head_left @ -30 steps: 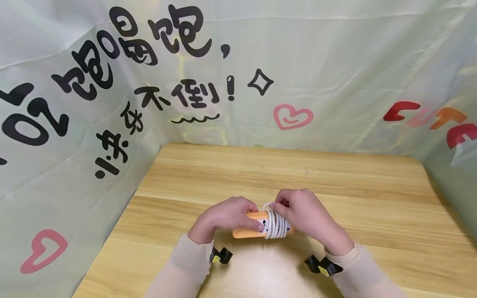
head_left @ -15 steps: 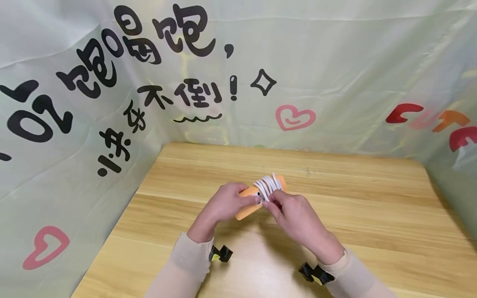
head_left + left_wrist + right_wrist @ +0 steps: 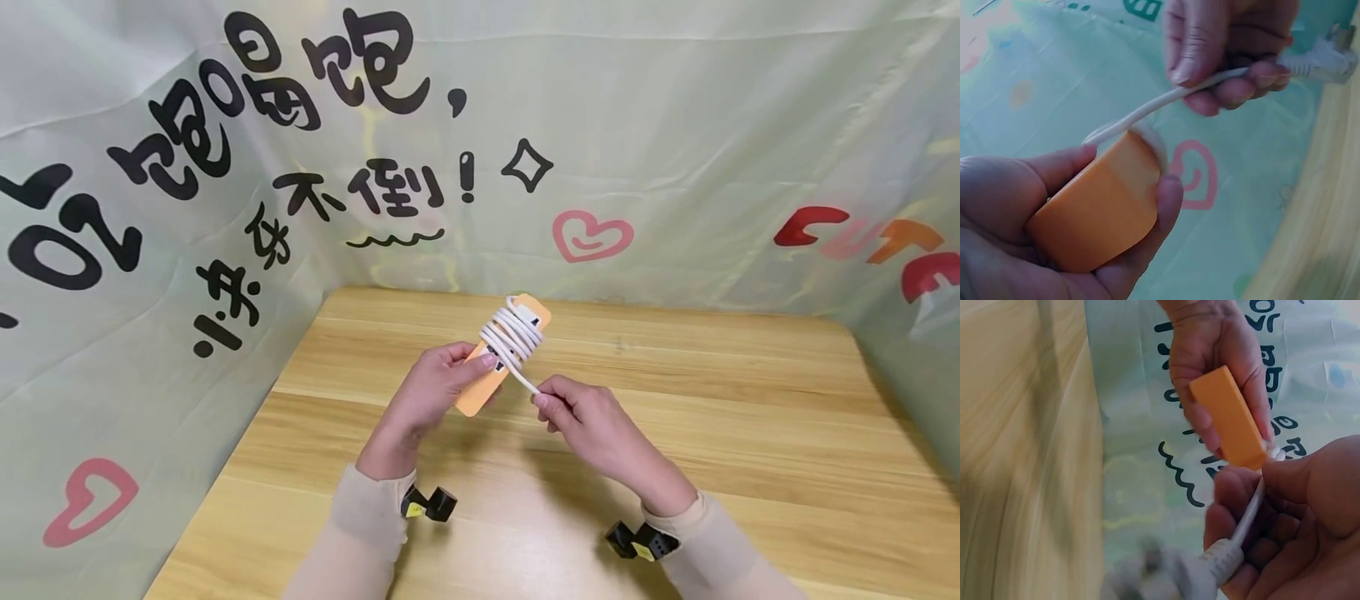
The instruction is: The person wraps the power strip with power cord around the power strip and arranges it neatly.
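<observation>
An orange power strip [image 3: 472, 398] with a white socket face is tilted, its far end pointing up and right in the head view. My left hand [image 3: 429, 387] grips its near end, thumb on top. Several turns of white cord [image 3: 512, 333] are wound round the strip's far half. From the coil the cord runs taut to my right hand [image 3: 591, 423], which pinches it between thumb and fingers. Beyond those fingers the white plug [image 3: 1330, 64] hangs at the cord's end in the left wrist view. It looks blurred in the right wrist view, and the head view hides it.
The light wooden table [image 3: 750, 433] lies below both hands. A pale cloth backdrop [image 3: 675, 125] with black lettering and coloured print stands along its back and both sides. A small black camera is strapped to each wrist.
My left hand has turned the power strip from nearly level to steeply tilted and raised it. My right hand has passed from the strip's far side to its near right, drawing the cord around.
</observation>
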Motion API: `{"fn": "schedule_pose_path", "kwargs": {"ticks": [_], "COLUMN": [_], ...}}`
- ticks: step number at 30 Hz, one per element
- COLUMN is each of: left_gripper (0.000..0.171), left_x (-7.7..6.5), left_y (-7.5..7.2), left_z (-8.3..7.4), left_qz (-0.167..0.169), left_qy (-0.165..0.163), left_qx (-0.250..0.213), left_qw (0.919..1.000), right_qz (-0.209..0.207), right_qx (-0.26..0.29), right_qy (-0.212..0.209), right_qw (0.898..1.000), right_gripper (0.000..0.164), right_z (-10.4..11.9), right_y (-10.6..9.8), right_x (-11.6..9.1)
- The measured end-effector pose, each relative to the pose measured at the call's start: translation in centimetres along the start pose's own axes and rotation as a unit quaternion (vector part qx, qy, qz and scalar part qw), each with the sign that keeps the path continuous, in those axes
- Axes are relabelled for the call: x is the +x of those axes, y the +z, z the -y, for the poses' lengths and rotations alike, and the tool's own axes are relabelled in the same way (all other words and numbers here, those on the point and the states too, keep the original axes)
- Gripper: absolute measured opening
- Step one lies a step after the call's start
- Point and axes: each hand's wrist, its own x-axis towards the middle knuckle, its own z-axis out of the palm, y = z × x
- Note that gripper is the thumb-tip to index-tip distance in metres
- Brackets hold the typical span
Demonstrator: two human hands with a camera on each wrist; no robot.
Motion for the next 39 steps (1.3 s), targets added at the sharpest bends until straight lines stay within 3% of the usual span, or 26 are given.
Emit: {"fn": "schedule_pose_path", "kwargs": {"ticks": [3,9,15,20,28,34,39], "left_gripper": [0.033,0.035,0.034,0.040,0.048,0.044,0.045], "left_x": [0.0,0.0,0.0,-0.1,-0.3,-0.3,-0.2], "left_y": [-0.1,0.0,-0.3,-0.5,-0.4,-0.8,-1.1], "left_z": [-0.1,-0.2,-0.1,-0.2,-0.4,-0.4,-0.5], "left_qz": [0.016,0.035,0.038,0.042,0.044,0.030,0.014], "left_qy": [0.000,0.010,0.025,0.030,0.032,0.028,0.026], "left_qx": [-0.035,-0.059,-0.113,-0.168,-0.199,-0.215,-0.229], "left_qw": [0.9993,0.9976,0.9925,0.9844,0.9784,0.9758,0.9729], "right_qz": [-0.007,-0.018,0.014,0.033,0.109,0.076,0.062], "right_qx": [-0.002,-0.019,-0.017,0.007,0.104,0.190,0.233], "right_qy": [0.011,0.013,0.019,0.020,0.025,0.086,0.081], "right_qw": [1.000,1.000,1.000,0.999,0.988,0.975,0.967], "right_gripper": [0.020,0.019,0.007,0.007,0.015,0.031,0.028], "right_z": [-0.3,-0.7,-1.0,-1.3,-2.3,-2.5,-3.1], "right_y": [-0.2,-0.4,-0.7,-1.2,-2.2,-2.9,-3.8], "right_x": [0.1,0.2,0.4,0.4,0.6,0.9,1.1]}}
